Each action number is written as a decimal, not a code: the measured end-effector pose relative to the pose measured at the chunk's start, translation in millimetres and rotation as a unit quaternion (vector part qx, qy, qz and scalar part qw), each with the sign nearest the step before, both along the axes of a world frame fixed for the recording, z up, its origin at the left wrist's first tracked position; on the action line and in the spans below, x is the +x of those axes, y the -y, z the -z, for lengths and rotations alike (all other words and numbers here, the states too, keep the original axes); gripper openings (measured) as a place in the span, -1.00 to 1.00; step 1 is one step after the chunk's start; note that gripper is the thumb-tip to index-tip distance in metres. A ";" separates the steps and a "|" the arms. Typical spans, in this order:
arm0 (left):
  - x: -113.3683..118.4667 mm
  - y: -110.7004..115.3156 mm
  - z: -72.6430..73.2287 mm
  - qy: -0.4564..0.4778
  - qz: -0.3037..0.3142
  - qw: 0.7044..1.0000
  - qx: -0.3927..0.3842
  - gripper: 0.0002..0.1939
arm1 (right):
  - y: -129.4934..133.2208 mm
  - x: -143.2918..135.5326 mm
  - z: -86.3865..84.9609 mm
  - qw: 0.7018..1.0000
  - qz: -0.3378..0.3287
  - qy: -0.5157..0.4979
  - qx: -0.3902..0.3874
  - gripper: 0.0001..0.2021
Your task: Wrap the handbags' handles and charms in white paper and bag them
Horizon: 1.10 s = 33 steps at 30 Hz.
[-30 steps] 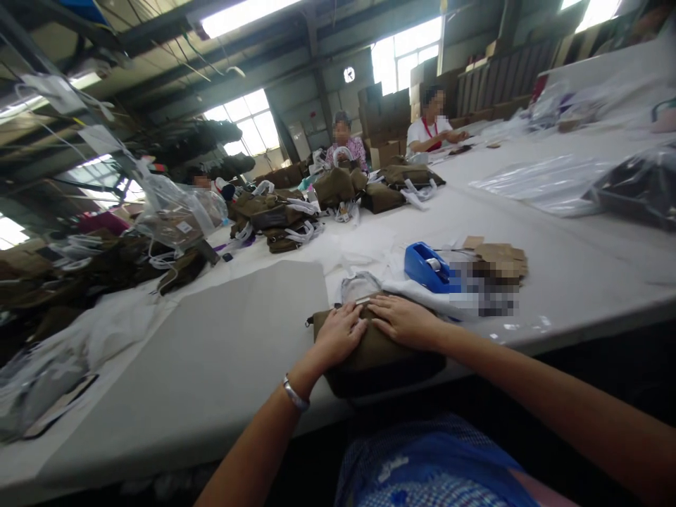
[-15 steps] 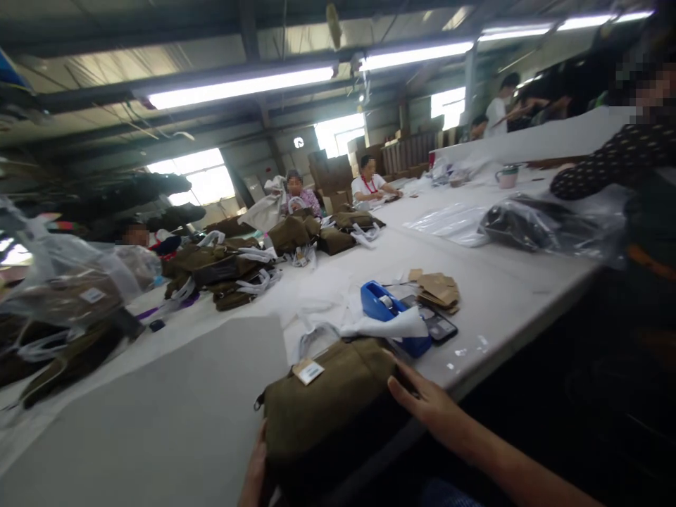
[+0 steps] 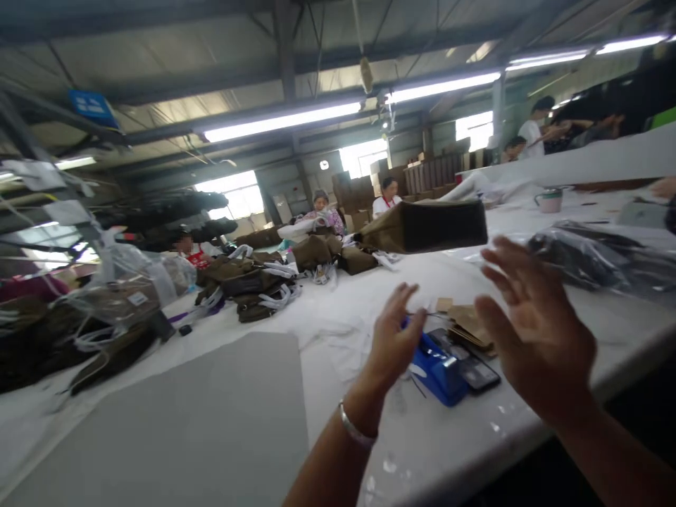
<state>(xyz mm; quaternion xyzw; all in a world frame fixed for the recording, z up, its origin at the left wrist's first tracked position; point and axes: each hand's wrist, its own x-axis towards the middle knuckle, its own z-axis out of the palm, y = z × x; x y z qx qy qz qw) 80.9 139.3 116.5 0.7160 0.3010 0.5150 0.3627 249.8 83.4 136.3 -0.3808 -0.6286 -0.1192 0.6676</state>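
Observation:
An olive bag with a dark base (image 3: 427, 227) is in the air above the far part of the white table (image 3: 338, 296), beyond both hands and touching neither. My left hand (image 3: 393, 334), with a silver bangle at the wrist, is raised with fingers apart and nothing in it. To its right my right hand (image 3: 539, 331) is also lifted, palm turned inward, fingers spread. Below and between them lie a blue tape dispenser (image 3: 441, 370), a dark phone (image 3: 483, 373) and brown paper tags (image 3: 470, 325).
Olive bags with white straps (image 3: 248, 278) are heaped across the table. A grey sheet (image 3: 211, 415) lies at the front left. Plastic-wrapped dark goods (image 3: 596, 257) and a pink mug (image 3: 551, 201) are at the right. Several people sit or stand beyond.
The olive bag has left both hands and moved forward and up, away from me. Both hands have risen and opened. The camera view has shifted a little to the left.

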 end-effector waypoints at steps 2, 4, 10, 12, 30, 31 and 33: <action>1.0 -1.0 20.3 -0.043 0.072 0.996 0.000 -0.63 | 12.7 -6.1 11.9 0.994 -0.042 0.095 0.016 -0.51; -15.0 -0.6 44.0 -0.058 0.099 0.992 -0.045 -0.68 | 10.6 -14.2 28.2 0.977 -0.123 0.167 -0.039 -0.58; -106.7 -42.3 105.4 -0.028 0.019 0.972 -0.231 -0.71 | -73.7 -67.2 41.7 0.877 -0.275 0.231 -0.318 -0.72; -137.3 -59.3 122.8 0.015 -0.003 0.965 -0.263 -0.71 | -112.6 -95.4 39.9 0.837 -0.328 0.252 -0.358 -0.70; -207.9 -117.9 210.8 0.423 -0.080 0.769 -0.473 -0.47 | -516.6 -437.8 105.7 0.864 -0.173 0.255 -0.399 -0.17; -205.4 -118.7 217.7 0.433 -0.077 0.760 -0.478 -0.45 | -531.3 -448.1 105.8 0.867 -0.167 0.240 -0.403 -0.13; -199.5 -118.3 230.9 0.450 -0.080 0.743 -0.488 -0.41 | -555.8 -465.5 107.9 0.870 -0.159 0.214 -0.415 -0.06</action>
